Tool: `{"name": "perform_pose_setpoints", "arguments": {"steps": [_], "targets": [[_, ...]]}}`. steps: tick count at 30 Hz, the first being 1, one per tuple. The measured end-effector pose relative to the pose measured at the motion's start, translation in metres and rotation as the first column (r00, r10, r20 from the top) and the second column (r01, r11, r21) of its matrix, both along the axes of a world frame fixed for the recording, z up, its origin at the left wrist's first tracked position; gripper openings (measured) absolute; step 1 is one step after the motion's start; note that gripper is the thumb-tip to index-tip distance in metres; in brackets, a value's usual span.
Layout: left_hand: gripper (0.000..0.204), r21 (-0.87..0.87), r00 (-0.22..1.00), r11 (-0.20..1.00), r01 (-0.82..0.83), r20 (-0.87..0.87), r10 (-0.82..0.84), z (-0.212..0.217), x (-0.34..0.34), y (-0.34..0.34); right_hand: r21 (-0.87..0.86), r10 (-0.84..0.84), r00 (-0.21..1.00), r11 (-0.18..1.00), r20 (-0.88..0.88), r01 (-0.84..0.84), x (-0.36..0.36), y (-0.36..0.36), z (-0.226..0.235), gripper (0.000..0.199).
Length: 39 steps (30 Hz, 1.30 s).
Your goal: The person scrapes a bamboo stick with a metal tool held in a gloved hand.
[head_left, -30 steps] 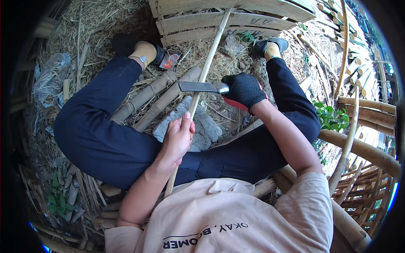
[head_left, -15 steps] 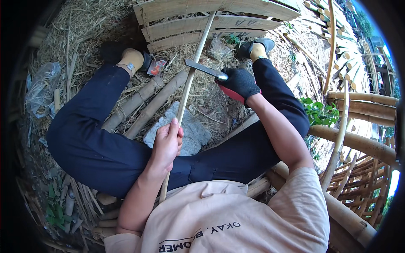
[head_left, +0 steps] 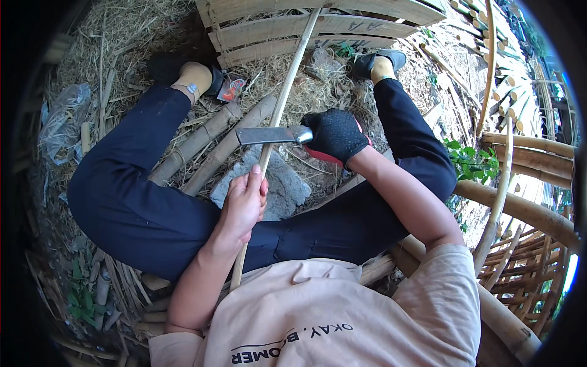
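Outward, the pale strip [head_left: 286,85] points toward a slatted crate [head_left: 339,24].

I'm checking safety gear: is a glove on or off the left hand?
Off: the left hand shows bare skin around the stick. Only the right hand wears a glove.

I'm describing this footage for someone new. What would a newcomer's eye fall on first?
Probably the broad flat blade near the middle, held in the gloved right hand and crossing over a long pale strip. The bare left hand grips that strip lower down. A grey stone lies between the legs.
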<state>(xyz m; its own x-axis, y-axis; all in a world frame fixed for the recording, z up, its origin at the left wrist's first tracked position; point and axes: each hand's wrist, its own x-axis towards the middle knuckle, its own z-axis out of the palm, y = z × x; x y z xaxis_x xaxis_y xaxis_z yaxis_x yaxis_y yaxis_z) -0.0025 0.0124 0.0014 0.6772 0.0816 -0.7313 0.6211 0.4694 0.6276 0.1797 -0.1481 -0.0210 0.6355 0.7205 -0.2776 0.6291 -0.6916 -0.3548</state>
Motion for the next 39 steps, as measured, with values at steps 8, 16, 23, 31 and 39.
{"name": "perform_pose_setpoints", "arguments": {"steps": [8,16,23,31,39], "targets": [[0.042,0.008,1.0,1.0,0.025,-0.019,-0.025,0.002,0.004,0.0,-0.03,-0.015,0.997,0.999,0.073,0.017,0.022,-0.009,-0.006,0.018],[0.042,0.028,1.0,0.999,0.031,-0.007,-0.031,0.004,0.002,-0.003,-0.025,-0.219,0.974,0.975,0.055,0.22,0.059,-0.031,-0.017,0.025],[0.041,-0.094,1.0,0.996,0.008,-0.007,-0.008,0.006,0.003,0.001,0.092,-0.122,0.992,0.989,0.033,0.118,0.036,-0.023,-0.022,0.024],[0.042,-0.051,1.0,0.999,0.005,-0.024,-0.006,0.003,0.0,0.003,-0.026,0.009,1.0,1.0,-0.017,-0.009,0.012,-0.001,0.001,0.02],[0.043,0.037,1.0,0.999,0.03,-0.007,-0.03,0.0,0.001,-0.003,-0.027,-0.028,1.0,0.999,0.012,0.028,0.02,-0.007,-0.008,0.019]]}}
